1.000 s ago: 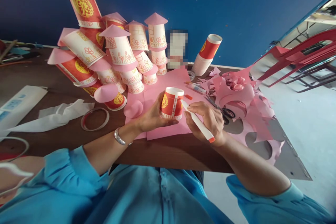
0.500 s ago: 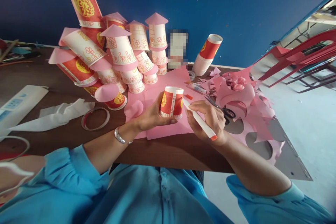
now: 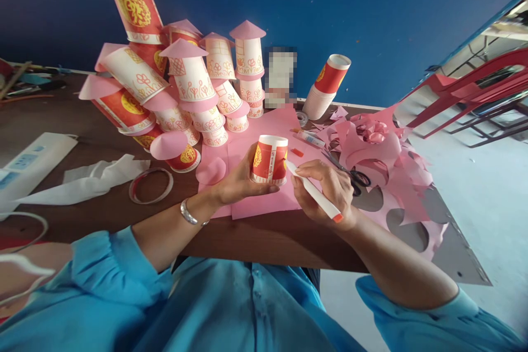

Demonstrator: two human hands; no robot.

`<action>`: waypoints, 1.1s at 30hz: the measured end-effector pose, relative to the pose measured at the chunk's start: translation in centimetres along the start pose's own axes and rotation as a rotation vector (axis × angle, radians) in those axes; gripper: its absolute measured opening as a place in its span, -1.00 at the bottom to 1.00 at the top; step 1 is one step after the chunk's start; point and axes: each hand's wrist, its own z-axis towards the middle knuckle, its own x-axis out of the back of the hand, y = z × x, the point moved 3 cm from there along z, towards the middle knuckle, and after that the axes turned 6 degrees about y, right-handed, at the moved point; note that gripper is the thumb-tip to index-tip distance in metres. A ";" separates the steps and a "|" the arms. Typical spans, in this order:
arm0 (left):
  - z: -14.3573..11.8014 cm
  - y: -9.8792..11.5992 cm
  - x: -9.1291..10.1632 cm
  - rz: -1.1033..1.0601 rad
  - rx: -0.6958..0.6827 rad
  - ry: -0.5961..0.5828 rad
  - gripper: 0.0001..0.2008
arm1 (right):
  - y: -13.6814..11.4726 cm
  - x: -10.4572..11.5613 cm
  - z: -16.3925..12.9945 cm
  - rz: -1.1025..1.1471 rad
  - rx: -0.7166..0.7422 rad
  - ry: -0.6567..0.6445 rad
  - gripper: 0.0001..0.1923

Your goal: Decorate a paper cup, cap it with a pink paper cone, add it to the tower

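The left hand (image 3: 237, 181) is curling into a firm grip, with the thumb lying along the near side and the fingers wrapping behind. The left wrist is bending slightly inward, and the forearm is extending forward from the lower left, bare below a rolled blue sleeve. The right hand (image 3: 330, 190) is closing in a writing grip, with the fingertips (image 3: 303, 168) pinching together and pointing toward the left hand. The right forearm is angling in from the lower right. Both hands are hovering close together, not touching.

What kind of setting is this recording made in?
Probably a craft table in a classroom or activity room: decorated paper cups with pink cone roofs stacked on a brown table, cut pink paper scraps, scissors, and a blue wall behind.
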 end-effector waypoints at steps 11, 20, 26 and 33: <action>0.1 0.4 -0.2 -0.042 0.030 0.010 -0.43 | -0.1 0.0 0.2 0.012 0.011 -0.013 -0.82; 0.2 0.0 0.0 0.091 -0.050 0.078 -0.28 | -0.7 0.2 0.3 0.046 0.088 0.014 -0.83; 0.2 -0.5 -0.2 0.321 -0.260 0.163 -0.08 | -1.2 -0.5 -0.1 0.049 0.164 -0.036 -0.82; 0.0 -0.6 -0.5 0.366 -0.284 0.142 -0.11 | -1.2 -0.6 -0.1 0.051 0.159 -0.037 -0.80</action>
